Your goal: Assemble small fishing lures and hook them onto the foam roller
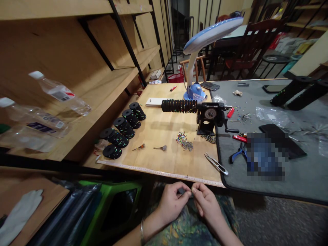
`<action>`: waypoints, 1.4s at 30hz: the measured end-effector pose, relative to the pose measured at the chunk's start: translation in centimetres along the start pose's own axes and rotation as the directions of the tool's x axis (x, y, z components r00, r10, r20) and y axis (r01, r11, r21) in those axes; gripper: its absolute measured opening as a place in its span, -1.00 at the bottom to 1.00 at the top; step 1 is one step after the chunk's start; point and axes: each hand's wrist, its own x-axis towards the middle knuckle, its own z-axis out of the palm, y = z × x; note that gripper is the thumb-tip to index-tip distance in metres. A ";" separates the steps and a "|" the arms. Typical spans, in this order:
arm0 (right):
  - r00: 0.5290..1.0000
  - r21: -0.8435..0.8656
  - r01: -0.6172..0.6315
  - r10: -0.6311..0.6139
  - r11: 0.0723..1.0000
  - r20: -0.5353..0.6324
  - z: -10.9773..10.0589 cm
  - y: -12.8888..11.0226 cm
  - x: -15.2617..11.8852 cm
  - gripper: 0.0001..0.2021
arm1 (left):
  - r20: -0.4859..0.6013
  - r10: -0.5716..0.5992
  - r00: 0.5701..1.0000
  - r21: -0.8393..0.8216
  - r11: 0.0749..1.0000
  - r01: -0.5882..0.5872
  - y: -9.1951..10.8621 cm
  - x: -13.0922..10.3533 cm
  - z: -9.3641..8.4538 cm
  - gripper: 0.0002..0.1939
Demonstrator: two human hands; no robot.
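My left hand (pixel 175 200) and my right hand (pixel 206 204) meet fingertip to fingertip above my lap, in front of the table edge. Each is closed in a pinch; whatever lies between the fingertips is too small to make out. Beyond them on the wooden board (pixel 153 162) lie a pile of coloured beads (pixel 181 138), small metal pieces (pixel 188 146) and two small feathery tufts (pixel 161 148). A black hand-cranked winder (pixel 208 118) holds a row of black foam discs (pixel 179 106). White-handled snips (pixel 216 164) rest near the board's front right corner.
Black foam rolls (pixel 112 152) line the board's left side. A measuring tape (pixel 159 173) runs along its front edge. A blue and white lamp (pixel 196 91) stands behind the winder. Blue-handled pliers (pixel 238 155) lie on the grey mat (pixel 230 182). Bottles (pixel 61 94) sit on the left shelf.
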 end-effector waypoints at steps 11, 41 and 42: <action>0.991 -0.336 -0.039 0.080 0.941 0.107 0.3 -1.7 -0.5 -0.57 | 0.100 0.143 0.985 0.142 0.977 -0.156 0.8 -0.1 -2.5 -0.93; 0.998 0.019 0.018 -0.017 1.000 -0.055 -1.3 -3.0 -0.7 -0.62 | -0.159 0.133 0.978 -0.278 0.945 -0.174 0.8 2.6 -5.7 -0.74; 0.996 0.043 0.025 -0.021 0.999 -0.085 -1.4 -3.6 -0.7 -0.62 | -0.135 0.125 0.983 -0.319 0.934 -0.162 1.1 2.6 -5.7 -0.73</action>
